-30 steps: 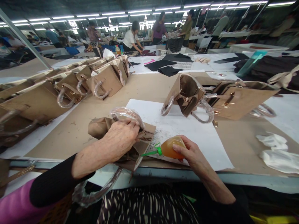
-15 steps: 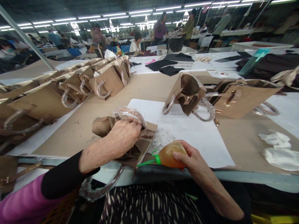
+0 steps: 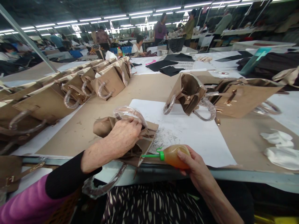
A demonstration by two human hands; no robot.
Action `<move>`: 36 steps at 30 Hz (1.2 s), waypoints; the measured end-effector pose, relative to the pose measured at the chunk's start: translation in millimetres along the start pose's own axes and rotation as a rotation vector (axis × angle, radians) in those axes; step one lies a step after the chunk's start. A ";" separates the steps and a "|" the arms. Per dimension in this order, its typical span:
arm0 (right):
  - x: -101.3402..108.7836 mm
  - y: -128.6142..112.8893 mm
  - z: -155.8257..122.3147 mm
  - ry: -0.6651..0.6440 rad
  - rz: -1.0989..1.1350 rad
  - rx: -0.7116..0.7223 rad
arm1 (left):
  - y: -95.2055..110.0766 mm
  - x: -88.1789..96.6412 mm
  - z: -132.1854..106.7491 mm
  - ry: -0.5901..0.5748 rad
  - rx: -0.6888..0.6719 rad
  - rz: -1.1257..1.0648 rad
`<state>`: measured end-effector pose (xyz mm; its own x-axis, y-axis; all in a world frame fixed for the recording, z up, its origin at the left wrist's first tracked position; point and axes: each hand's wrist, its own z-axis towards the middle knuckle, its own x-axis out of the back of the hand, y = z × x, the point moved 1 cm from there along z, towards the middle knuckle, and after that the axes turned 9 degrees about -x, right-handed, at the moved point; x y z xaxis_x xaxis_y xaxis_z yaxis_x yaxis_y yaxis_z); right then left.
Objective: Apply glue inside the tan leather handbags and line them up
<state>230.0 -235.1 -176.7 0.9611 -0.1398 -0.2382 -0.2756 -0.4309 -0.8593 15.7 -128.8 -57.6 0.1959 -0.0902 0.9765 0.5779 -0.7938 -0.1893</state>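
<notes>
My left hand (image 3: pixel 123 137) presses down on a tan handbag (image 3: pixel 142 146) lying flat at the table's near edge, fingers curled over its folded top. One plastic-wrapped handle (image 3: pixel 128 111) arches above the hand, another (image 3: pixel 102 186) hangs off the table edge. My right hand (image 3: pixel 193 163) grips an amber glue bottle (image 3: pixel 174 154) with a green nozzle (image 3: pixel 150 155) whose tip points left at the bag's open flap. A white sheet (image 3: pixel 193 137) with dried glue specks lies under the work.
A row of finished tan bags (image 3: pixel 70 90) runs along the left. Two more bags (image 3: pixel 187 91) (image 3: pixel 243 98) lie behind the white sheet. White rags (image 3: pixel 279 149) sit at right. Black fabric pieces (image 3: pixel 168 67) lie farther back. Other people work at distant tables.
The glue bottle has moved down and toward me along the bag's flap edge, its nozzle now level. My left hand has stayed on the bag.
</notes>
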 end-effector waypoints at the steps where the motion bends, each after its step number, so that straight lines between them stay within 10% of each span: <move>1: -0.6 -0.2 -0.4 0.002 0.007 -0.006 | -0.2 -0.5 0.2 -0.003 -0.003 0.003; 13: -10.4 -2.6 -18.5 0.002 -0.075 -0.010 | -1.7 -3.7 1.3 -0.005 -0.032 0.001; 23: -5.6 -12.7 -12.7 0.273 -0.405 0.123 | -4.4 -1.1 0.5 0.026 -0.029 0.024; 36: -3.8 -4.9 19.6 0.382 -0.783 0.670 | -19.5 0.4 3.8 0.077 -0.026 0.010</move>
<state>228.1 -215.1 -180.4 0.7649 -0.3557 0.5371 0.5850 0.0344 -0.8103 7.4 -111.0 -53.9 0.1398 -0.1434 0.9797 0.5552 -0.8079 -0.1975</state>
